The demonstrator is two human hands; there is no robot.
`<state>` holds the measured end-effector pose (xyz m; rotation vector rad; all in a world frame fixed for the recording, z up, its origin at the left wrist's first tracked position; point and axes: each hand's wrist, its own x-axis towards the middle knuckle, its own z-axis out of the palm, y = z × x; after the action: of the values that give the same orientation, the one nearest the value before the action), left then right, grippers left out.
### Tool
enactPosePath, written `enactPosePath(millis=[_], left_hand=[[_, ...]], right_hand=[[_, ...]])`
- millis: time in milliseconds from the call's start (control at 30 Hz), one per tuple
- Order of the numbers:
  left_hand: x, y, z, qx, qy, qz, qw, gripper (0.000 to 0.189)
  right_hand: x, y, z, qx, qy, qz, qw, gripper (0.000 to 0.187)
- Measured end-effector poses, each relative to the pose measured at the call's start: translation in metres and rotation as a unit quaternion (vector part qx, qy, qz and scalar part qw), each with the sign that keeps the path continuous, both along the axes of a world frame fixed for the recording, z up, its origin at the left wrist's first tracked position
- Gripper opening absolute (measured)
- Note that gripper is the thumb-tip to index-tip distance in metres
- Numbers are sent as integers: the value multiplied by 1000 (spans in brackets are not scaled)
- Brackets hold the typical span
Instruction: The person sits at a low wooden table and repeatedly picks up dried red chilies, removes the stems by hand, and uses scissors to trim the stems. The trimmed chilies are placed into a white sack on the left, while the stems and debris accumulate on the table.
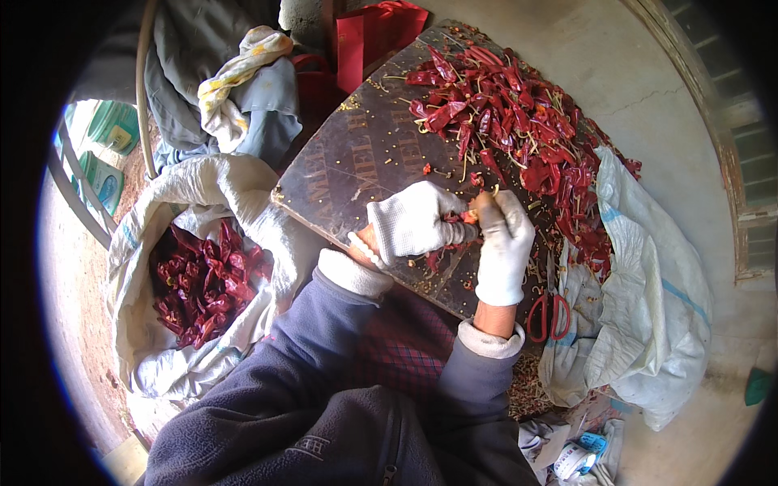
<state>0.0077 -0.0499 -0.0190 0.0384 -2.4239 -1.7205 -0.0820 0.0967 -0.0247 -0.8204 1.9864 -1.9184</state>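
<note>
My left hand [419, 219], in a white knitted glove, is closed around a dried red chili pepper [453, 217] above the dark board tabletop [340, 164]. Meeting it from the right, my right hand [506, 240] pinches the pepper's stem end; its glove is stained brown at the fingertips. The fingers hide most of the pepper. Just beyond my hands spreads a large heap of dried red chili peppers [504, 115], many with pale stems. Loose seeds and pepper scraps are strewn over the board.
An opened white woven sack [137, 291] holding red peppers [206, 279] stands at the left. Red-handled scissors [550, 316] lie by the board's right edge, beside another white woven sack [656, 304]. Clothes and a patterned cloth [228, 97] hang at upper left, near a red bag [380, 39].
</note>
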Motion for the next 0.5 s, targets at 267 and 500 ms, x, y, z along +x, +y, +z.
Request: enactPosePath(millis=[267, 500], left_hand=[[10, -18, 0, 155, 6, 39, 987, 22], [11, -39, -5, 527, 112, 271, 798, 19]], right_hand=[[-42, 20, -23, -292, -180, -41, 939, 20], [-96, -26, -44, 166, 227, -120, 952, 18]])
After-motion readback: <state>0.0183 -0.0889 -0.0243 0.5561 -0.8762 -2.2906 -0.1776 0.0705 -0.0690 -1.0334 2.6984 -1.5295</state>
